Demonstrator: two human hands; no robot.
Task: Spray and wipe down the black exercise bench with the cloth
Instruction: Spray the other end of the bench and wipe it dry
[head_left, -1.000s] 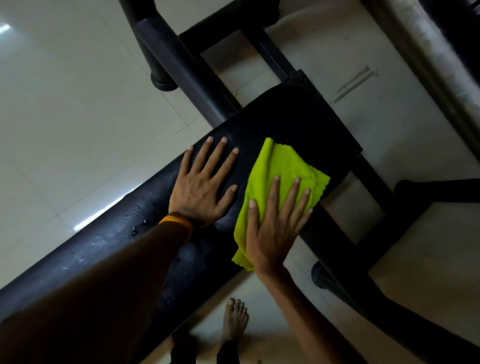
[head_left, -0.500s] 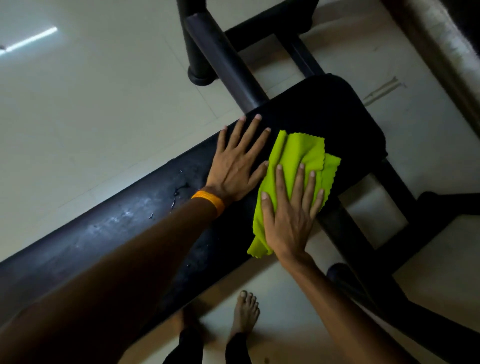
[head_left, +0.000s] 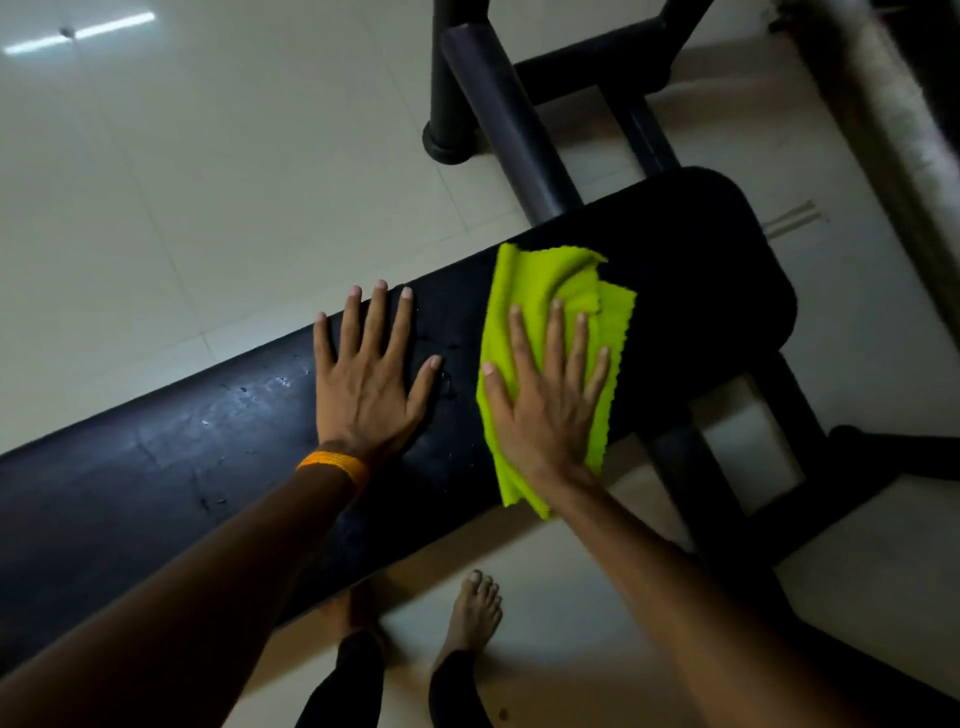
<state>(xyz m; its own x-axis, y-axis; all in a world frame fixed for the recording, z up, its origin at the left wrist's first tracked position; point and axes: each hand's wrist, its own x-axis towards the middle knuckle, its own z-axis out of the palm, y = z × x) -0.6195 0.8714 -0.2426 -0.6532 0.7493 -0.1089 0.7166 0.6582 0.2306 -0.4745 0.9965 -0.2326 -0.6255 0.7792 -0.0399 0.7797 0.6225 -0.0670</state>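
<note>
The black exercise bench (head_left: 701, 270) runs diagonally from lower left to upper right, its pad scuffed and spotted with small wet marks toward the left. A lime-green cloth (head_left: 550, 280) lies folded on the pad near its right end. My right hand (head_left: 545, 395) presses flat on the cloth with fingers spread. Beside it, my left hand (head_left: 371, 374) rests flat on the bare pad, fingers apart, holding nothing, with an orange band on the wrist. No spray bottle is in view.
A black padded roller bar (head_left: 509, 119) and frame post (head_left: 447, 104) rise behind the bench. Black frame legs (head_left: 727, 499) extend under its right end. My bare feet (head_left: 475, 613) stand on the pale tiled floor (head_left: 182, 182) by the near edge. A grey ledge (head_left: 883, 104) runs at upper right.
My right hand has slid the cloth farther toward the bench's right end. My left hand has stayed flat on the pad and the gap between the hands has widened. The camera view has shifted.
</note>
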